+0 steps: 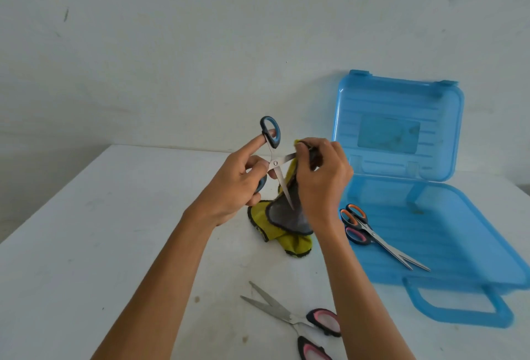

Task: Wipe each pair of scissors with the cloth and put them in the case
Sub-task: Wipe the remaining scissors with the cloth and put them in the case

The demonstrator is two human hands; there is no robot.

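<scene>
Mid-wipe on the blue scissors (275, 162): raised above the desk (114, 245), blades spread wide, one pointing down into the cloth (289, 217), the other out to the right. Gripped by the left hand (229, 187), fingers curled round the lower handle, forefinger stretched up against the upper loop. Fold of cloth pinched over the right-pointing blade by the right hand (324, 176), fingers closed tight on it; rest of the cloth hanging down and pooling on the desk just below.

Judging by the layout, second pair of three in hand. Already in the case (473, 259): orange scissors (372, 233), lying on the left part of the base, blades a little apart, tips toward the near edge. Presumably wiped, though not provable from here. Untouched, by the look of it: pink scissors (292, 318), lying open on the desk close to the near edge, apart from the cloth, one handle partly cut off by the frame.

Left to do: finish this blade, likely the downward one too, then lay the blue pair beside the orange in the base. After that, pick up the pink, wipe, stow. Lid (401, 119) up and leaning back toward the wall, so no obstacle to setting pairs in. Roughly a third done, nearing halfway.
</scene>
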